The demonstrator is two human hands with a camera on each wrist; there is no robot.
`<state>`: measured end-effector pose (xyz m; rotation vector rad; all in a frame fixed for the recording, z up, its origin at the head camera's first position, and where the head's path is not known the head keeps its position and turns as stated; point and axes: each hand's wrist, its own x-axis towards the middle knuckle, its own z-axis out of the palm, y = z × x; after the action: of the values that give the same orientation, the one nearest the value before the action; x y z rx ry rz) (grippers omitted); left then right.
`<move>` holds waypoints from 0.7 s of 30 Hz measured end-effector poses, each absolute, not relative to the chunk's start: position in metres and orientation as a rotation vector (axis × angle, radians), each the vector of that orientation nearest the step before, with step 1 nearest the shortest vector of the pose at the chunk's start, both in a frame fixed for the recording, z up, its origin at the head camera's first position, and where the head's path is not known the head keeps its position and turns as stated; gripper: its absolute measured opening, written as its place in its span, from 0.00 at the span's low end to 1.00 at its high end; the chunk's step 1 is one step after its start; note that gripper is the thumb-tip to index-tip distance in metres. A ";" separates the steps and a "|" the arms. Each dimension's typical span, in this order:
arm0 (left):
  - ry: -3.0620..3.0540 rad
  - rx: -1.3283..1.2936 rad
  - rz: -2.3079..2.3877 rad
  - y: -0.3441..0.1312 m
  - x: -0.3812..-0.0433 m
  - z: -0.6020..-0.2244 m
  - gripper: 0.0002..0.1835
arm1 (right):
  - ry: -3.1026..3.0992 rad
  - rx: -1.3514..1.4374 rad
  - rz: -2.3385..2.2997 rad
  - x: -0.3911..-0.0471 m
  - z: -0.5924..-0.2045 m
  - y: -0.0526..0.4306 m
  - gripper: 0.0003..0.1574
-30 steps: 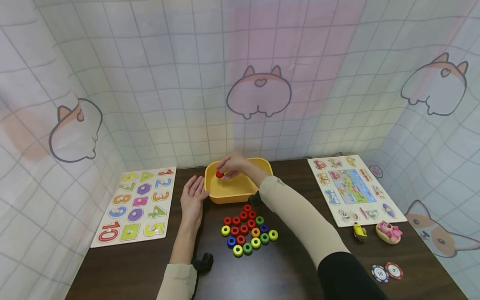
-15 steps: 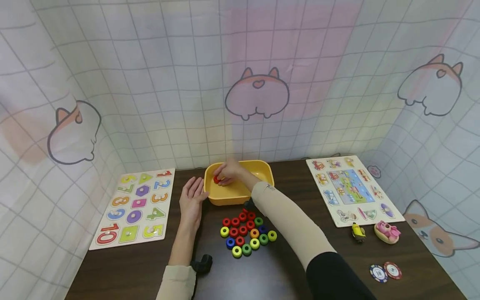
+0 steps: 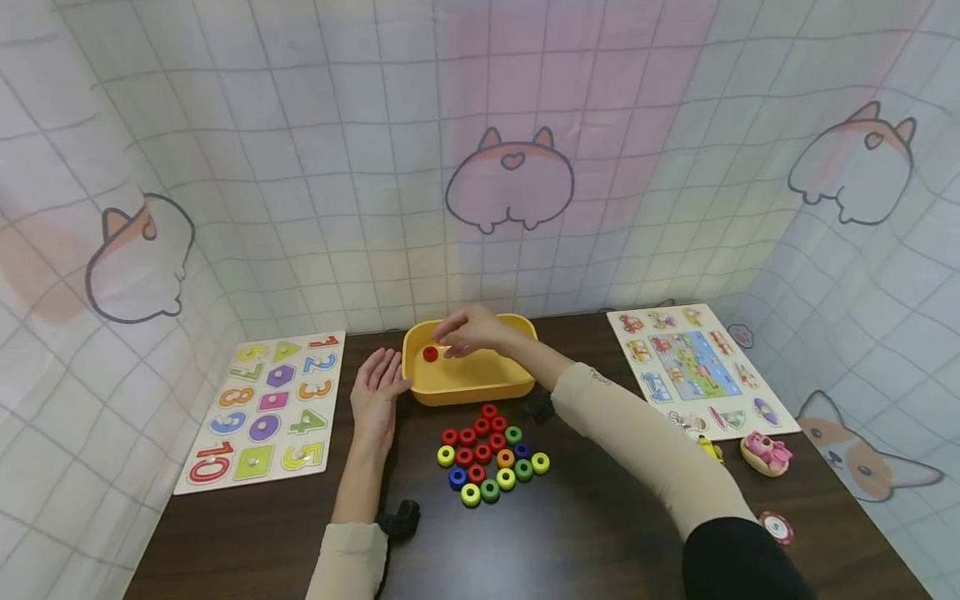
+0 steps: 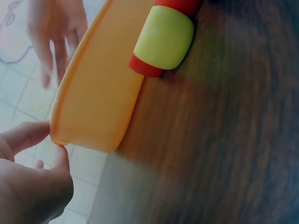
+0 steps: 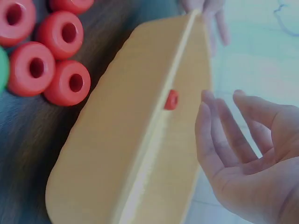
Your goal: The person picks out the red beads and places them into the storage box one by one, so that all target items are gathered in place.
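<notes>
On the dark wooden surface [image 3: 517,554], nearest in, a red-and-white chip [image 3: 776,527] lies well to the right. Loose rings [image 3: 486,458] in red, yellow, green, blue and orange cluster in the middle; right of them, past the right sleeve [image 3: 637,442], come a pink toy [image 3: 765,455] and a mostly hidden yellow toy [image 3: 708,448]. A number board [image 3: 258,414] lies left, a picture board [image 3: 701,372] right. The left hand [image 3: 374,392], grip unclenched, fingers extended, has its thumb touching the left end of a yellow tray [image 3: 472,394]; how firmly is hard to tell. One red ring [image 3: 430,356] sits inside, toward that end. The right hand [image 3: 471,329], grip released, hangs above the tray, near the ring but apart. Behind hangs a grid-patterned curtain [image 3: 517,279].
</notes>
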<state>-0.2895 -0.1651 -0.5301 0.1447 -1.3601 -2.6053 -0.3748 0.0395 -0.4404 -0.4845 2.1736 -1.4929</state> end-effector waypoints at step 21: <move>-1.315 0.121 -2.675 -0.166 -0.285 -0.529 0.42 | 2.235 -0.574 -1.143 -0.290 -0.462 0.121 0.09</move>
<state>-0.2847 -0.1665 -0.5293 0.1213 -1.3152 -2.6746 -0.2896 0.1212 -0.4619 -0.5740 2.2351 -1.1426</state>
